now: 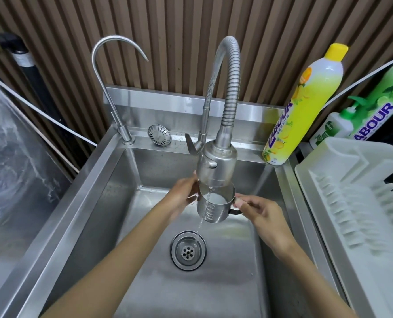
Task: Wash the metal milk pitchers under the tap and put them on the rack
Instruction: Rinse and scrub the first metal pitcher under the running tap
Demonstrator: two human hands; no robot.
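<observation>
A metal milk pitcher (215, 206) is held over the steel sink (103, 203), right under the spray head of the flexible tap (216, 166). A thin stream of water falls into it and spills from its lower rim toward the drain (188, 250). My right hand (259, 212) pinches the pitcher's handle on its right side. My left hand (184, 196) is against the pitcher's left side, fingers around its wall and rim. The white plastic dish rack (360, 203) stands to the right of the sink, with no pitcher visible on it.
A thin curved second tap (112, 88) rises at the sink's back left, a loose strainer (159, 134) lies on the back ledge. A yellow dish soap bottle (305, 106) and green bottles (356, 120) stand at the back right. A plastic-covered surface (11, 171) lies left.
</observation>
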